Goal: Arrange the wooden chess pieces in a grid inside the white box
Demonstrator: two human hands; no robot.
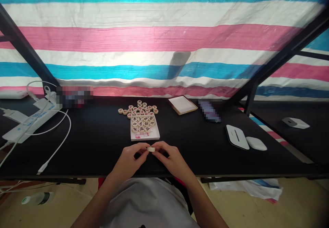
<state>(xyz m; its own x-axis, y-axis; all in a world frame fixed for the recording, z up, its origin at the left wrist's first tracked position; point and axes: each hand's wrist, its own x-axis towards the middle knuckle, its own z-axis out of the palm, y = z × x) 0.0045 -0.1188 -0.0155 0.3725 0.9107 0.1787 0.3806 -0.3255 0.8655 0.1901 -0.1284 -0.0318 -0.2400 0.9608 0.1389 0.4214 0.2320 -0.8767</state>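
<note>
Your left hand point(130, 156) and your right hand point(171, 156) close together, both pinching one round game piece point(151, 149) between them, over the near side of the black table point(89, 142), just short of a white box point(145, 139) holding rows of marked pieces point(140, 123), loose pieces point(140, 108) clustered beyond.

Room right of tray point(156, 133), pieces point(140, 108) behind

The bare left hand point(128, 157) and bare right hand point(172, 156) met at a small, round, cream-white disc point(151, 149).
Left thumb and fingers pinched the disc's left side, right thumb and fingers its right, knuckles arched. The left forearm point(99, 195) and right forearm point(202, 193) slanted in from either side, nearer the body than the disc.
</note>
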